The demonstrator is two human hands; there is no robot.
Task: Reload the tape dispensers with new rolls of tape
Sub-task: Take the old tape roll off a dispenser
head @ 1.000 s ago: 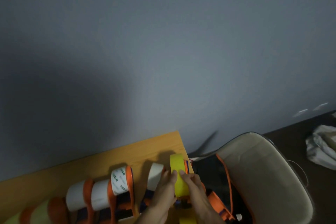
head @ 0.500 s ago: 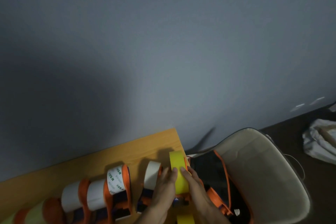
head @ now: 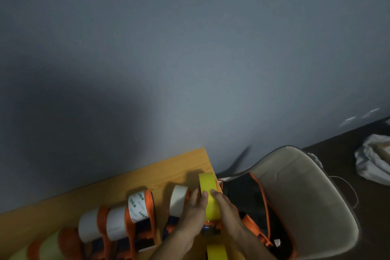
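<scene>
Head view: left hand (head: 195, 210) and right hand (head: 226, 209) fingers curl around the yellow tape roll (head: 210, 194).

Left hand (head: 194, 210) and right hand (head: 226, 209) curled, facing inward.

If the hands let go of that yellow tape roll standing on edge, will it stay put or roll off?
The yellow tape roll stands on edge near the wooden table's right edge, so once free it would probably roll or tip. The left hand and right hand press its flanks; it looks rigid. A loose yellow strip below might drag.
</scene>
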